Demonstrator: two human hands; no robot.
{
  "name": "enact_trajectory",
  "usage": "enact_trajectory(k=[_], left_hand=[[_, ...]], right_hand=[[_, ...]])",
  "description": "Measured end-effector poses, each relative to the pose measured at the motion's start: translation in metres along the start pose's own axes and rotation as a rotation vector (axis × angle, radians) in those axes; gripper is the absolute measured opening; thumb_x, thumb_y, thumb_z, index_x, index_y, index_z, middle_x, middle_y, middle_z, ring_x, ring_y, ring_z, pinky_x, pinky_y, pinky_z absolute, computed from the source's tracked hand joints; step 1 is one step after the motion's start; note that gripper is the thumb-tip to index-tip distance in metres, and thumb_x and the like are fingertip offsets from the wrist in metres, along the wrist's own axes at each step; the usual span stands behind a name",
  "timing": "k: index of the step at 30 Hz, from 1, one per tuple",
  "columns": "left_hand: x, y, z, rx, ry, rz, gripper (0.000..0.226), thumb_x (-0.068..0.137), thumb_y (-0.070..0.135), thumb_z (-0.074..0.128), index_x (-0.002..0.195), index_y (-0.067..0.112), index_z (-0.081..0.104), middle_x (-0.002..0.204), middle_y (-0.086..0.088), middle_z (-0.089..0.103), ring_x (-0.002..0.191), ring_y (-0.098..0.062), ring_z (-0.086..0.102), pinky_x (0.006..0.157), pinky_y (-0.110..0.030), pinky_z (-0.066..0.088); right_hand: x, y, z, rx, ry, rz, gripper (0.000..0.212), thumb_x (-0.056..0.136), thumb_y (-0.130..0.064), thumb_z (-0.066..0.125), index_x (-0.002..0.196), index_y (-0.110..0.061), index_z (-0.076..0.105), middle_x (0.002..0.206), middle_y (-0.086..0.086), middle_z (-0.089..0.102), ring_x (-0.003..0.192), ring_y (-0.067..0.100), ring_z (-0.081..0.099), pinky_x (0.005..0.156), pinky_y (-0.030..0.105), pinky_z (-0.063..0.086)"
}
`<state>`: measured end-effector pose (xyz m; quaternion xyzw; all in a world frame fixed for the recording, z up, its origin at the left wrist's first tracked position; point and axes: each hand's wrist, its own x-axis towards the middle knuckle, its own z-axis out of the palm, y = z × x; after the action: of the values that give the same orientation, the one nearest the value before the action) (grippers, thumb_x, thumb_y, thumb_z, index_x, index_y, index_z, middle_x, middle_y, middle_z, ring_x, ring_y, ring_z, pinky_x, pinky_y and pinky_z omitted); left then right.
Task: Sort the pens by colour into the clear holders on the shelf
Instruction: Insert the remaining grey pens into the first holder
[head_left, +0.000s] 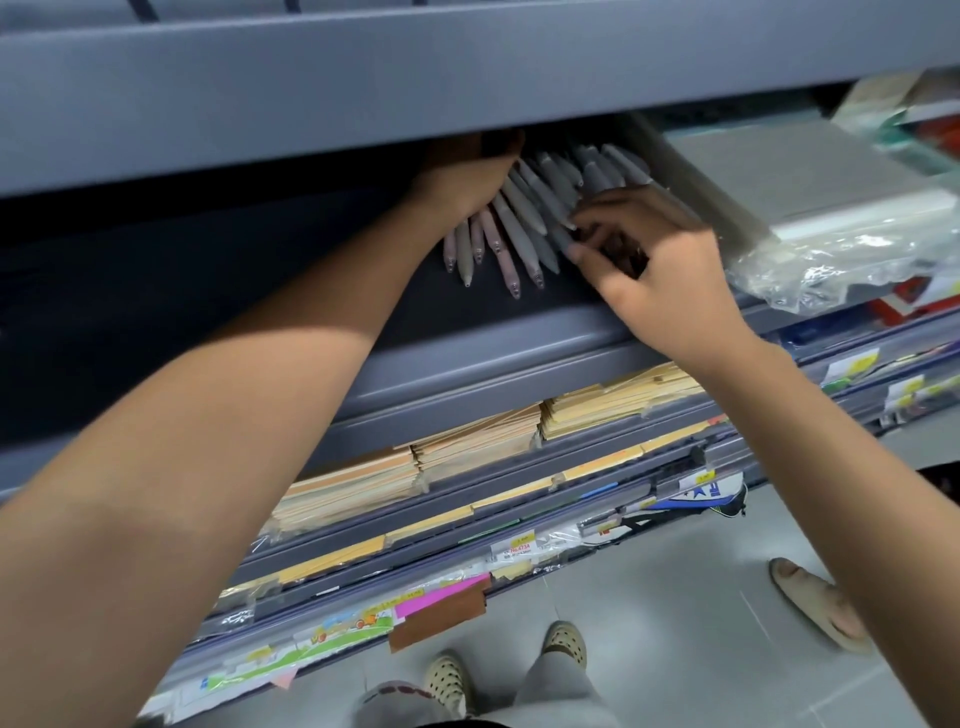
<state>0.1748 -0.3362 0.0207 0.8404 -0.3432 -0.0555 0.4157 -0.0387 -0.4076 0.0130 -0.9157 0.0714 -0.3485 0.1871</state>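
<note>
Grey pens (524, 208) on blue-grey shelf (519, 332)

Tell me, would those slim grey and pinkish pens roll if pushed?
Likely yes: the slim grey and pinkish pens look round and smooth, so loose ones may roll. They seem light and stiff; the left hand holds a whole fan, the right hand pinches one.

Matt grey plastic pens (524, 218); painted metal shelf (467, 332); crinkled glossy wrap (831, 260).
</note>
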Motion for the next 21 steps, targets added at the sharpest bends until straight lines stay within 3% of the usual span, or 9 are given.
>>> enact_trajectory(k=[3,5,7,10,13,15,17,19,21], left_hand=[[-0.005,0.007,-0.002,0.147,0.015,-0.017,0.054,0.1,0.055,0.04,0.142,0.024,0.052,0.145,-0.007,0.054,0.133,-0.028,0.05,0.112,-0.036,0.038],[-0.012,0.013,-0.007,0.193,-0.021,-0.083,0.062,0.096,0.063,0.033,0.142,0.026,0.05,0.133,-0.014,0.063,0.121,-0.041,0.058,0.104,-0.052,0.046],[-0.021,0.019,-0.016,0.236,-0.101,-0.158,0.074,0.088,0.074,0.026,0.14,0.027,0.05,0.121,-0.015,0.067,0.108,-0.048,0.062,0.096,-0.059,0.05],[-0.029,0.03,-0.025,0.354,-0.291,-0.268,0.083,0.088,0.08,0.018,0.143,0.024,0.047,0.125,-0.012,0.067,0.105,-0.042,0.065,0.092,-0.048,0.054],[-0.038,0.05,-0.028,0.393,-0.417,-0.372,0.087,0.089,0.082,0.015,0.102,0.014,0.068,0.087,-0.008,0.073,0.071,-0.029,0.069,0.056,-0.028,0.053],[-0.042,0.063,-0.024,0.381,-0.473,-0.43,0.093,0.088,0.084,0.016,0.091,0.008,0.07,0.076,-0.014,0.073,0.068,-0.03,0.069,0.059,-0.032,0.054],[-0.042,0.074,-0.019,0.376,-0.489,-0.448,0.088,0.09,0.081,0.021,0.105,0.007,0.067,0.084,-0.019,0.073,0.08,-0.035,0.07,0.068,-0.039,0.057],[-0.04,0.082,-0.016,0.372,-0.505,-0.469,0.073,0.094,0.074,0.031,0.111,0.011,0.065,0.092,-0.02,0.07,0.084,-0.036,0.069,0.077,-0.045,0.058],[-0.04,0.088,-0.015,0.329,-0.455,-0.515,0.06,0.091,0.07,0.048,0.105,0.014,0.06,0.095,-0.016,0.064,0.083,-0.033,0.065,0.083,-0.046,0.057]], right_hand=[[0.002,0.0,-0.005,0.045,0.167,0.104,0.016,0.089,-0.014,0.06,0.1,-0.01,0.071,0.093,0.004,0.065,0.07,0.011,0.056,0.068,0.015,0.043],[0.009,0.002,-0.01,0.028,0.223,0.164,0.02,0.087,-0.012,0.055,0.097,-0.011,0.072,0.09,0.001,0.064,0.074,0.01,0.055,0.07,0.011,0.039],[0.023,0.005,-0.015,-0.036,0.2,0.246,0.026,0.084,-0.017,0.05,0.097,-0.015,0.071,0.095,0.003,0.067,0.083,0.015,0.06,0.073,0.011,0.038],[0.046,0.013,-0.019,-0.194,0.045,0.347,0.036,0.077,-0.037,0.04,0.09,-0.018,0.068,0.101,0.009,0.07,0.098,0.027,0.062,0.075,0.023,0.04],[0.058,0.02,-0.02,-0.248,-0.175,0.403,0.036,0.084,-0.043,0.046,0.096,-0.019,0.07,0.106,0.01,0.071,0.107,0.033,0.061,0.084,0.026,0.043],[0.061,0.024,-0.022,-0.227,-0.24,0.415,0.025,0.087,-0.038,0.057,0.097,-0.02,0.072,0.105,0.012,0.071,0.108,0.034,0.061,0.086,0.024,0.042],[0.064,0.027,-0.027,-0.21,-0.269,0.413,0.019,0.086,-0.034,0.061,0.094,-0.021,0.072,0.104,0.014,0.07,0.104,0.035,0.063,0.087,0.021,0.041],[0.067,0.028,-0.032,-0.111,-0.314,0.421,0.02,0.087,-0.031,0.06,0.09,-0.017,0.073,0.092,0.017,0.073,0.092,0.035,0.069,0.091,0.028,0.053],[0.07,0.029,-0.038,0.058,-0.369,0.484,0.017,0.087,-0.022,0.061,0.088,-0.01,0.073,0.074,0.016,0.074,0.07,0.026,0.074,0.071,0.035,0.062]])
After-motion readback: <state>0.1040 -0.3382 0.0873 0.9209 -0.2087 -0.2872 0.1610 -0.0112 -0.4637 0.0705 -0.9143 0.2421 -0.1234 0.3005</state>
